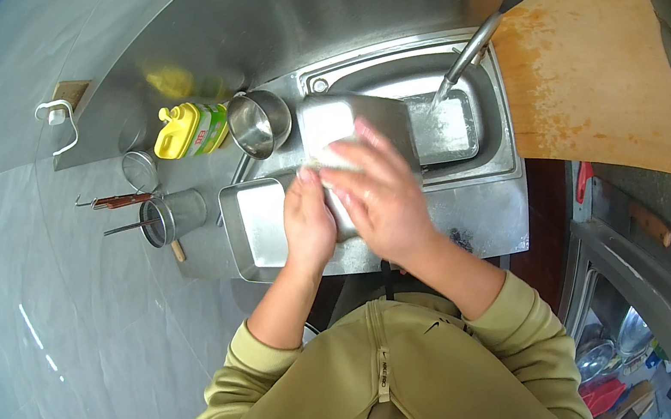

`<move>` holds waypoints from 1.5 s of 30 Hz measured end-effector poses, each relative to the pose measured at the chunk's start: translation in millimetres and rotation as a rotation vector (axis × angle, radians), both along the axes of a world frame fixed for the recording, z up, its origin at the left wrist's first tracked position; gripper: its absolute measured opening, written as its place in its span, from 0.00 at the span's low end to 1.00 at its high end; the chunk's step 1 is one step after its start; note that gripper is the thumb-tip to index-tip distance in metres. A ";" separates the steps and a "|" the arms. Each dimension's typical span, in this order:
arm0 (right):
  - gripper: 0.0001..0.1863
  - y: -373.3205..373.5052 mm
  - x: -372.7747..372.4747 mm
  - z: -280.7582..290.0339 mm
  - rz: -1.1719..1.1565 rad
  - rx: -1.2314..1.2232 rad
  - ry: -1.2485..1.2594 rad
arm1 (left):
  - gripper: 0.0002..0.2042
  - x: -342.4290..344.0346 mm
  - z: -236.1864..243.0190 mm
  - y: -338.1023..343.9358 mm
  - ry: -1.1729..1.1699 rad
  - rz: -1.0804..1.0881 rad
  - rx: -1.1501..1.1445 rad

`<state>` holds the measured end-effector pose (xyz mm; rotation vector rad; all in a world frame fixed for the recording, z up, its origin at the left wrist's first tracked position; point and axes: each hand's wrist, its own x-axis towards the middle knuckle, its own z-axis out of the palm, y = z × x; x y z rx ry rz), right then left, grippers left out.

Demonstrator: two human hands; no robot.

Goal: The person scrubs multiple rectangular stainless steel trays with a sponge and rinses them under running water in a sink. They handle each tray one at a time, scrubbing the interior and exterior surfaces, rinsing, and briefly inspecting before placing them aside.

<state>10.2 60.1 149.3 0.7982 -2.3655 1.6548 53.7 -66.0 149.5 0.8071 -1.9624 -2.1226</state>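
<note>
A rectangular stainless steel pan (327,121) is tilted over the near left edge of the sink (501,91). My left hand (312,219) grips its near edge, thumb upward. Across the pan's surface lies my right hand (389,196), fingers spread and slightly blurred; whether it presses on the metal or hovers just above, I cannot tell. Water runs from the faucet (469,52) into a second metal pan (451,131) sitting in the sink. To the left of my left hand, another shallow steel pan (259,228) rests on the counter.
A yellow jug (179,132) and metal bowls (254,124) stand left of the sink. Further left is a cylindrical strainer (181,217) with handled tools beside it. A large wooden cutting board (597,84) leans at right, near a wooden-handled knife (650,224).
</note>
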 end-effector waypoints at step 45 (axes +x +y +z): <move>0.13 187.5 36.9 -200.1 -0.452 0.296 -0.618 | 0.12 -129.4 -159.0 78.1 -0.392 -0.535 -0.159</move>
